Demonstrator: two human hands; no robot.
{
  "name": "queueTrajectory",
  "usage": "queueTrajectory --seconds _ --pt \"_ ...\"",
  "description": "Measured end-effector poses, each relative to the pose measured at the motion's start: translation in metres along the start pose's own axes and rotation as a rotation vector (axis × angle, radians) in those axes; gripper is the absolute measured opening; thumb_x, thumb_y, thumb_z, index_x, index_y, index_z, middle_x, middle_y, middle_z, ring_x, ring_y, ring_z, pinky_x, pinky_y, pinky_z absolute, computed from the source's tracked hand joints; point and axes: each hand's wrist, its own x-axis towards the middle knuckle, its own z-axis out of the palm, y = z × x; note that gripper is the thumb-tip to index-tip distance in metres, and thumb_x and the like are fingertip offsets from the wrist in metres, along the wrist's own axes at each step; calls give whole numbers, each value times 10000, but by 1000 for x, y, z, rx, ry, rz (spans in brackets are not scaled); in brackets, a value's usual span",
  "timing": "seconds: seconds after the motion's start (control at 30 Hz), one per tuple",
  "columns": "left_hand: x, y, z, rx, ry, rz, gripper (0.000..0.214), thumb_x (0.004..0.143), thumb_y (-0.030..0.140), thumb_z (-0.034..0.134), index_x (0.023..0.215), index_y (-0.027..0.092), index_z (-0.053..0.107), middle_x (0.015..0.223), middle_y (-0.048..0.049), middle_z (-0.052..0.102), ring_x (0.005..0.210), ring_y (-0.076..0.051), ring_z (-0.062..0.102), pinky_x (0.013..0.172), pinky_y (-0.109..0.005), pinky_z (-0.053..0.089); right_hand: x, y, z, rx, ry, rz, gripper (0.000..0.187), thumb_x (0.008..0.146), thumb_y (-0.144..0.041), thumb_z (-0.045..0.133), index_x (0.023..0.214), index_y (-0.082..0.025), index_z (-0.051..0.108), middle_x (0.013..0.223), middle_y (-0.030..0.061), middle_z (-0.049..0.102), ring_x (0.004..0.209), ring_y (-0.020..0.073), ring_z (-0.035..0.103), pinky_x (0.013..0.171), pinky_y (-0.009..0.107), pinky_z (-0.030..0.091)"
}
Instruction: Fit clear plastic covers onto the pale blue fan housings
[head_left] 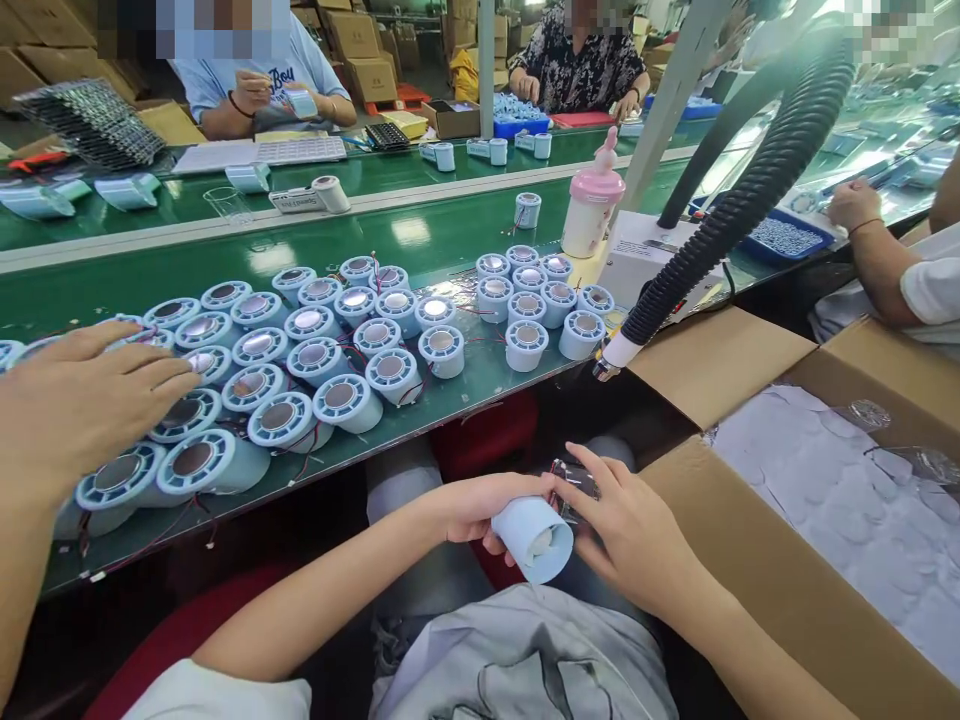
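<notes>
grey shirt front [525, 665], printed with dark shapes, is closest, and just above it the worker's left hand [480, 502] is wrapped round a pale blue cylinder [521, 535], gripping it below the edge of the green bench [480, 385]. its open end tips toward the shirt and shows something whitish [543, 545] inside. the right hand [630, 515] is opposite, fingers spread, close by a small dark part [577, 482] with red wire [559, 470]; i cannot tell whether those fingers pinch it or only touch it, nor whether it is joined to the cylinder. to do this neatly, i'd say, the left hand should hold firm without squeezing the wall out of round, leaving the right fingertips to do the fine handling; the thin wire wants slack, clear of the rim, and no tugging. other cylinders [391, 372] stand in rows on the bench, wires trailing, so wide sweeps are best avoided. a co-worker's hand [90, 400] lies over them at the far left, while a ribbed black hose [750, 190] hangs near the open carton [787, 590] on the right.
</notes>
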Motion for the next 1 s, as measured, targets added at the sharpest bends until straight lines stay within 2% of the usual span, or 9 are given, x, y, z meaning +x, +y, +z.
queueTrajectory --seconds 0.17,0.3,0.37,0.47,0.53,0.67,0.73,0.87,1.0 --pt "-24 9 15 467 263 195 47 799 230 662 803 186 678 834 10 521 720 -117 472 617 -206 390 16 -1 -6 28 -131 22 418 717 23 526 1027 -190 708 1416 159 481 1181 351 522 845 453 544" --pt "-36 5 22 1013 465 416 131 875 254 556 939 223 666 963 -7 549 886 -170 520 827 -302 405 18 2 -9 308 -218 22 189 784 -50 615 854 -211 686 1361 103 517 1182 293 551 918 423 520" --pt "-36 2 20 1034 533 506 182 854 277 615 1026 221 635 1014 -16 571 937 -182 548 867 -319 420 18 2 -10 492 -216 81 58 859 -204 634 811 -217 666 1320 86 534 1168 264 569 951 410 503" --pt "-31 -5 13 923 596 592 520 690 360 814 1139 214 593 1044 -28 563 952 -194 561 878 -332 455 17 -2 -9 621 -107 194 160 911 -331 587 828 -228 677 1286 89 550 1178 265 569 995 433 467" --pt "-27 -9 8 906 601 625 664 593 409 875 1170 222 604 1033 -32 530 940 -200 561 871 -349 479 17 -5 -6 636 -51 227 166 907 -340 586 846 -228 693 1299 99 546 1184 281 567 1007 452 450" --pt "-24 -14 0 970 568 718 659 589 455 864 1177 252 646 1047 -49 483 1002 -220 552 929 -398 491 16 -10 -1 647 -4 251 201 899 -317 574 792 -203 700 1269 122 570 1170 295 583 977 440 465" --pt "-23 -16 -5 987 544 752 643 583 471 861 1154 249 668 1204 -90 443 1058 -237 547 978 -429 481 15 -8 -2 659 4 253 198 896 -285 558 788 -201 701 1266 121 581 1171 289 583 958 421 473" --pt "-23 -15 -14 1023 437 754 667 615 441 852 1221 251 648 1573 -135 118 1197 -292 525 1053 -468 439 16 -3 -7 811 -37 291 208 874 -235 551 717 -208 684 1185 93 611 1123 260 594 861 355 509" --pt "-24 -13 -14 1010 297 715 715 657 360 842 1316 272 577 1477 -132 433 1319 -328 464 1111 -484 369 20 2 -9 1116 -14 398 217 806 -225 626 594 -203 665 1058 66 619 1017 229 619 771 299 530"
